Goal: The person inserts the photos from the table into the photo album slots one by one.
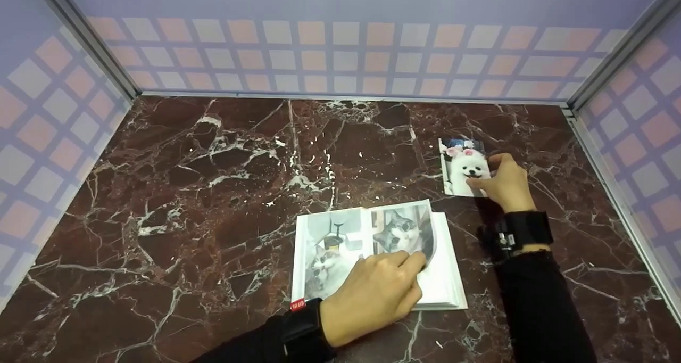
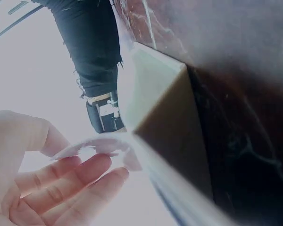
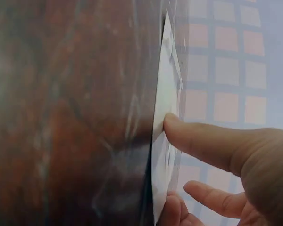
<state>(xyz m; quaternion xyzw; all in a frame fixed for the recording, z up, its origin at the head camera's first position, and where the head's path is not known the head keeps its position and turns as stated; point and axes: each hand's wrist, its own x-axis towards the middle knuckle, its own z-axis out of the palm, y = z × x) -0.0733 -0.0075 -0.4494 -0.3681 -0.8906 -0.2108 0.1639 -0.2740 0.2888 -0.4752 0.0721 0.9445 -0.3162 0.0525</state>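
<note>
An open photo album (image 1: 444, 278) lies on the table near its front, showing a cat picture on each side. My left hand (image 1: 378, 294) pinches the album's right-hand page (image 1: 407, 227) between thumb and fingers. In the left wrist view that page (image 2: 96, 141) bends up in a curve. To the album's upper right lies a loose photo (image 1: 465, 168) of a white fluffy dog with pink ears. My right hand (image 1: 508, 184) grips its right side, thumb on the picture face and fingers at the edge. In the right wrist view the photo (image 3: 165, 99) appears nearly edge-on.
The table (image 1: 213, 192) has a dark red marble pattern with white veins. A lilac back wall (image 1: 340, 59) with pink and white squares closes off the far side. Similar side panels (image 1: 53, 102) stand left and right, joined by grey corner strips.
</note>
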